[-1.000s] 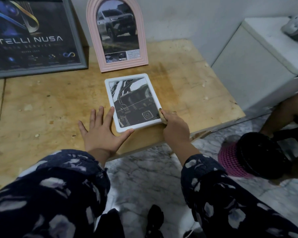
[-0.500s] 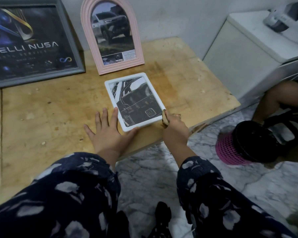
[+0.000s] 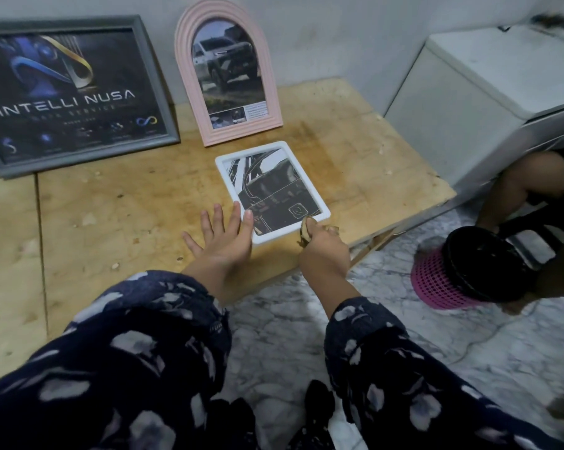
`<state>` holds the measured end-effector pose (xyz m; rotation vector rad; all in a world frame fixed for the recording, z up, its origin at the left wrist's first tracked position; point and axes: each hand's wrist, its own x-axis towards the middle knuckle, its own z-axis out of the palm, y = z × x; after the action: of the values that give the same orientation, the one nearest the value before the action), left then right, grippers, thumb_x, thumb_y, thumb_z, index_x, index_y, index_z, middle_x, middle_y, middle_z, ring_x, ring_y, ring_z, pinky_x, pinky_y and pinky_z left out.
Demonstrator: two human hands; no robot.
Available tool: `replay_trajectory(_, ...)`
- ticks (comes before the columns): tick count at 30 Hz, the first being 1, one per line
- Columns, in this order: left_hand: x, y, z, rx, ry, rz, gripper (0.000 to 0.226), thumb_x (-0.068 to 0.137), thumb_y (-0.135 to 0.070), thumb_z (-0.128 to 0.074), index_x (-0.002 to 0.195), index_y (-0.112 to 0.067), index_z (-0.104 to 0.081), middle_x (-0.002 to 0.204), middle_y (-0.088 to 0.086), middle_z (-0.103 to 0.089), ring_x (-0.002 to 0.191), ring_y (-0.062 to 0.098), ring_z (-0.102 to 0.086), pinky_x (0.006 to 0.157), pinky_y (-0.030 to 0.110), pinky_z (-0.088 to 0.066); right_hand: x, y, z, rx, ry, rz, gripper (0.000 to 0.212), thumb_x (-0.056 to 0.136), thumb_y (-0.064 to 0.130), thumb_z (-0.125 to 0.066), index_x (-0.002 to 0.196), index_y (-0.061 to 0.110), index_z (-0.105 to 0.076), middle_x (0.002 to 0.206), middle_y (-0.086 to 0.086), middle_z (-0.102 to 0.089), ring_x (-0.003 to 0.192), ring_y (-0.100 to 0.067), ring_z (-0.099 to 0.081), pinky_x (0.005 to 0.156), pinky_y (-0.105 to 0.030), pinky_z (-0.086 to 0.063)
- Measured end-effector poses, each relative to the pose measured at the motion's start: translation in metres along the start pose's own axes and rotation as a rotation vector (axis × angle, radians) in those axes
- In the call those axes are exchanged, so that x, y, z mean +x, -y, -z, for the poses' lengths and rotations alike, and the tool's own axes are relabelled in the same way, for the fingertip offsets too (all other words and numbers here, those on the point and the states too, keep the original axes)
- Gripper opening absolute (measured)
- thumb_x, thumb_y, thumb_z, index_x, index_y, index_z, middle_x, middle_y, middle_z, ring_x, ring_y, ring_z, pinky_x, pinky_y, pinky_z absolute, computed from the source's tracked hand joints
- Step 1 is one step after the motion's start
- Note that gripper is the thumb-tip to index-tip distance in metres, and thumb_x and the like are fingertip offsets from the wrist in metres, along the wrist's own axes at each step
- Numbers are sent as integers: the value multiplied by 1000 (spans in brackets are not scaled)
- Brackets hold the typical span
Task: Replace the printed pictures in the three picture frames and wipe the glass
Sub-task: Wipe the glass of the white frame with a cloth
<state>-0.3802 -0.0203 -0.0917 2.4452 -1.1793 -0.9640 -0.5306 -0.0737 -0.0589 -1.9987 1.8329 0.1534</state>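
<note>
Grey frame (image 3: 157,92): "INTELLI NUSA" | white frame (image 3: 324,211): hands touching

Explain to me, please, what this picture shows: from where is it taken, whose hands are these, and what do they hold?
There is no machine here. A camera on a person's head looks down at their own two hands. A white frame lies flat on a wooden board. The left hand lies open, fingers spread, with its fingertips on the frame's left edge. The right hand grips a small brownish thing, perhaps a cloth, at the frame's near corner. Behind them, a pink arched frame and a grey frame lean on the wall. A pink basket sits on the floor at the right.
</note>
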Motion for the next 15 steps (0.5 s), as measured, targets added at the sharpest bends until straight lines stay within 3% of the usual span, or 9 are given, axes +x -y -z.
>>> replay_trajectory(5, -1, 0, 5, -101, 42, -11, 62, 92, -68, -1, 150, -47, 0, 160, -11, 18, 144, 12, 25, 111, 57, 20, -13, 18, -1, -137, -53, 91, 39, 90, 4, -44, 125, 23, -45, 96, -6, -51, 103, -27, -56, 65, -31, -39)
replay_trajectory(11, -12, -4, 15, -257, 69, 12, 65, 97, -63, -8, 153, -33, 0, 160, -10, 13, 145, 10, 21, 114, 51, 18, -33, 37, -16, -171, -172, 254, 29, 93, 10, -41, 119, 13, -54, 109, -11, -62, 101, -30, -58, 68, -30, -36)
replay_trajectory(15, -3, 5, 12, -346, 88, 61, 74, 90, -73, -11, 153, -36, -1, 161, -10, 12, 146, 13, 20, 115, 49, 18, -37, 43, -18, -183, -131, 283, 32, 93, 11, -42, 121, 16, -57, 114, -10, -61, 106, -30, -57, 75, -30, -41)
